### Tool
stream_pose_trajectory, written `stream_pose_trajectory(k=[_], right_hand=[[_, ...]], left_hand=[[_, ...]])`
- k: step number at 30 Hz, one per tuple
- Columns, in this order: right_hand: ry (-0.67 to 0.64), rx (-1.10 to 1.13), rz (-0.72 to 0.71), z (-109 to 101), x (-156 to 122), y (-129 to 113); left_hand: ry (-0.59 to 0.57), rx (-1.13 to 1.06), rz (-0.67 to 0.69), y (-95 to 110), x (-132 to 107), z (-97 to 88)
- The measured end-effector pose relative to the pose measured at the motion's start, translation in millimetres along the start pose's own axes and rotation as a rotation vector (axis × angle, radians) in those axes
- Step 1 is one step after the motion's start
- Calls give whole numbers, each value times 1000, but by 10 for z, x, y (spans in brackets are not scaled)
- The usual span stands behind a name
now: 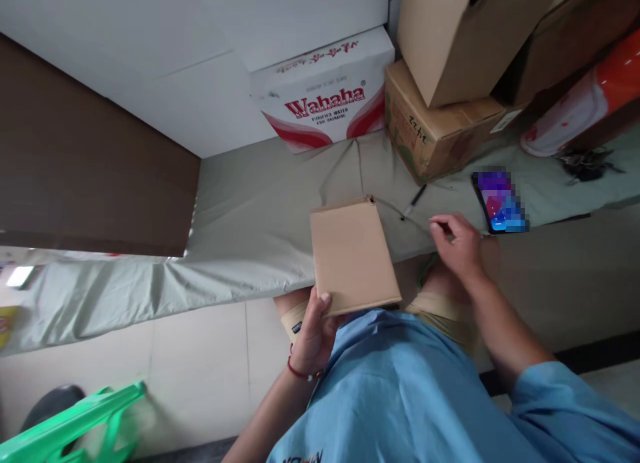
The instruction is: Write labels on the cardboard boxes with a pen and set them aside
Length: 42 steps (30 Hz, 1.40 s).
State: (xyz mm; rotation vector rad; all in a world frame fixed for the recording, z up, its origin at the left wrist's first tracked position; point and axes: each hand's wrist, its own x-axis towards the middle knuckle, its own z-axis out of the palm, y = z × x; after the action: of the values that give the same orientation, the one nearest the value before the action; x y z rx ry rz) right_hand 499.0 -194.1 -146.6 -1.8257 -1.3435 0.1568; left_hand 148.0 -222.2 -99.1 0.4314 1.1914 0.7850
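Observation:
A flat brown cardboard box [354, 258] lies partly over the table edge, close to my body. My left hand [319, 326] grips its near left corner, thumb on top and the other fingers hidden beneath. To the right of the box, my right hand [459, 244] hovers near the table edge with its fingers curled in; whether anything small is in them I cannot make out. A dark pen [414, 202] rests on the cloth between the box and the right hand. Further right lies a phone [501, 202] with its screen lit.
A green-grey cloth [250, 216] covers the table. Along the back stand a white Wahaha carton [325, 96] and stacked brown cartons [435, 123]. A dark brown panel [95, 156] rises at left. On the floor is a green plastic stool [85, 420].

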Motion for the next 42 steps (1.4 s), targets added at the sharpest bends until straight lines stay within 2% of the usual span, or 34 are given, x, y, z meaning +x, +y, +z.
stream_pose_trajectory(k=[4,7,9,11,13,16,18,20,22,24,26,28,31,33,36,38,40,42], right_hand=[[-306,447,-2,64,-376,-413],[-510,656,-88,47,-568,-564],[-501,681,-84,27,-599,-589],[-422,662,-43,-11,-550,-572],[-364,651,-15,-69,-459,-536],[-382,714,41,-153,-358,-502],[-409,806,141,-157,-353,-523],[-414,923,289,-86,-379,-588],[-412,1036,458,54,-393,-681],[-430,1116,609,231,-370,-770],[-436,1142,700,408,-315,-817],[-417,1132,721,552,-254,-799],[-377,1020,676,668,-205,-662],[-345,915,650,669,-200,-536],[-245,790,632,575,-194,-358],[-116,604,534,479,-169,-278],[4,371,368,394,-117,-251],[37,242,231,356,-34,-288]], left_hand=[[26,-60,-137,175,-146,-5],[-15,12,-66,302,-232,26],[-80,117,28,374,-260,41],[-188,280,136,435,-276,52],[-295,499,297,480,-298,73],[-358,798,687,521,-354,144],[-343,938,1007,530,-390,217],[-301,1059,1274,519,-398,298],[-262,1170,1389,487,-365,370],[-283,1254,1354,442,-297,411],[-323,1271,1253,400,-215,409],[-336,1231,1166,376,-138,359],[-278,1159,1036,382,-35,201],[-157,1096,938,413,59,51],[181,891,794,529,313,-205],[395,679,717,679,570,-356],[474,506,656,885,873,-455],[398,449,561,1106,1178,-473]])
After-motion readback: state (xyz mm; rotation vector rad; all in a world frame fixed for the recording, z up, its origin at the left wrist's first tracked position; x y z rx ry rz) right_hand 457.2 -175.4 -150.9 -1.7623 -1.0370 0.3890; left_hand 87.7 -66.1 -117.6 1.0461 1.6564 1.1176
